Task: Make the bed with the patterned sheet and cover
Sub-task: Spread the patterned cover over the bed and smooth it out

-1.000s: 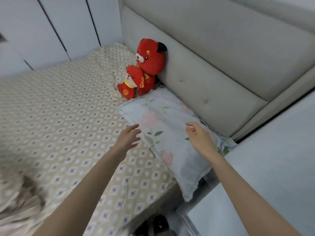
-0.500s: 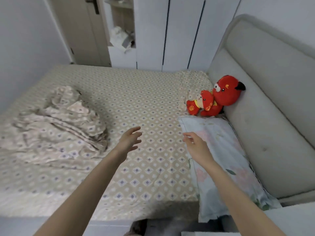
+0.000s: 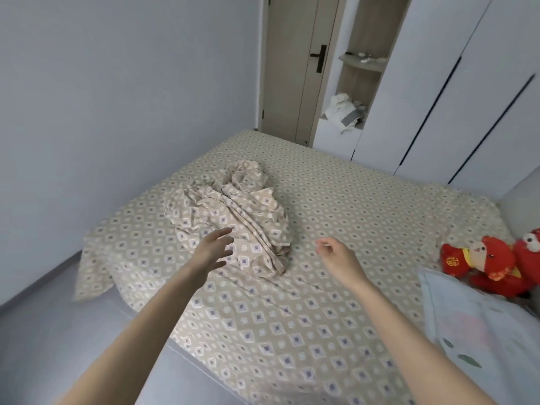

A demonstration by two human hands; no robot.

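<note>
Toward the left middle of the bed, the patterned cover (image 3: 230, 217) lies in a crumpled heap, not spread at all. Under it the patterned sheet (image 3: 350, 206) is laid over the whole mattress and looks mostly flat, with light creases near the far right corner. At the near left corner a flap of sheet hangs loose and blurred over the edge, so it seems untucked there. By my reading the sheet is largely on, and the cover has yet to be opened out and smoothed.

The left hand (image 3: 211, 252) reaches for the near edge of the heap with fingers spread and nothing in it; whether it touches the cloth I cannot tell. The right hand (image 3: 340, 258) hovers over bare sheet just right of the heap, fingers loosely curled and thumb near forefinger, holding nothing.

At the near right a floral pillow (image 3: 473, 325) is cut off by the frame edge. Just beyond it two red plush toys (image 3: 482, 264) sit by the grey headboard (image 3: 523, 197), one half out of view. Beyond the far side of the bed stand a white wardrobe (image 3: 438, 92), an open shelf niche (image 3: 353, 83) with a jumble too small to name, and a door (image 3: 292, 68).
</note>
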